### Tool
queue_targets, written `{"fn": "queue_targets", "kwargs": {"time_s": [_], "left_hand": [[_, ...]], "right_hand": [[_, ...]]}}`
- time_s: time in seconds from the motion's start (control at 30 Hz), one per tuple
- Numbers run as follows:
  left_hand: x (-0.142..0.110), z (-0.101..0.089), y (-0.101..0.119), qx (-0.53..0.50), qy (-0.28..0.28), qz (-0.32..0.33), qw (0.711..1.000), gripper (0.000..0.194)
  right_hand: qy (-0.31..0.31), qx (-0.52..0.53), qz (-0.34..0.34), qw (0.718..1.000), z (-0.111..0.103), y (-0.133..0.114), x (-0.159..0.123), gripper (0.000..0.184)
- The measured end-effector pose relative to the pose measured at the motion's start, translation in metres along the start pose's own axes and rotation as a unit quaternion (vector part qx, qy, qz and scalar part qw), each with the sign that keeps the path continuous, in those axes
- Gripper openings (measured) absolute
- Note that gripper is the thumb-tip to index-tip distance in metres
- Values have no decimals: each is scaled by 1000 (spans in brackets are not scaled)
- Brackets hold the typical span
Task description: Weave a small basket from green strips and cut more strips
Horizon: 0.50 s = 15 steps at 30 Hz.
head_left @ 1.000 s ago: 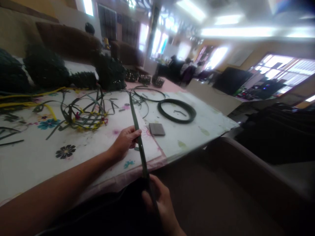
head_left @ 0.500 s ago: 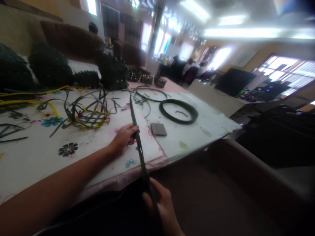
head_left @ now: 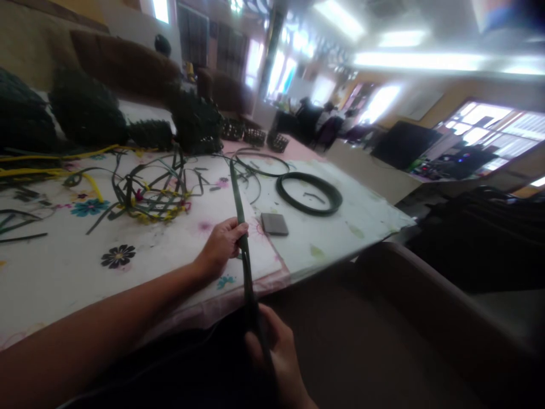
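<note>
A long dark green flat strap [head_left: 237, 193] runs from over the table down toward my lap. My left hand [head_left: 221, 245] is closed on it, thumb and fingers pinching it near its middle. Just below that grip a narrow gap shows, as if the strap splits or doubles into two strands. Nearer to me, my right hand [head_left: 276, 355] is closed around the lower stretch, which is dark and hard to make out. Left of the strap lies a partly woven piece of green and yellow straps [head_left: 155, 199], its loose ends sticking up.
A coil of dark strap [head_left: 310, 194] and a small grey square block [head_left: 275, 224] lie on the flower-patterned tablecloth [head_left: 170, 284]. Dark woven baskets [head_left: 85, 108] stand at the back. A brown chair [head_left: 426, 278] is at right. People [head_left: 327, 116] sit in the distance.
My left hand has moved slightly right with the strap, whose upper end has swung a little to the right. My right hand stays nearly in place, still closed.
</note>
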State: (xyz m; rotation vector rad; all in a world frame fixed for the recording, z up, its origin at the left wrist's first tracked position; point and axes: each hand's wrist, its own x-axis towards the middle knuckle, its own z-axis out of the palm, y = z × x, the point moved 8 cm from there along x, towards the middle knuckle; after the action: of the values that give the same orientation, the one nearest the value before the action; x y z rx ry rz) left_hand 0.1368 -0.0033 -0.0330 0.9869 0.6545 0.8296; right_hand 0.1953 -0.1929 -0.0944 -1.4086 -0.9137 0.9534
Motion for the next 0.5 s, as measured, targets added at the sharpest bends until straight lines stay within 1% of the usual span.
{"fn": "queue_targets", "kwargs": {"time_s": [0.13, 0.27, 0.37, 0.5], "left_hand": [[0, -1, -1, 0, 6, 3, 1000, 24], [0, -4, -1, 2, 24, 7, 1000, 22], [1, -7, 2, 2, 33, 17, 999, 22], [5, -13, 7, 3, 37, 27, 999, 27]], "right_hand": [[-16, 11, 2, 1000, 4, -6, 0, 41], [-15, -19, -18, 1000, 3, -11, 2, 42], [-18, -35, -20, 999, 2, -9, 3, 41], [-16, -22, -19, 999, 3, -4, -1, 39]]}}
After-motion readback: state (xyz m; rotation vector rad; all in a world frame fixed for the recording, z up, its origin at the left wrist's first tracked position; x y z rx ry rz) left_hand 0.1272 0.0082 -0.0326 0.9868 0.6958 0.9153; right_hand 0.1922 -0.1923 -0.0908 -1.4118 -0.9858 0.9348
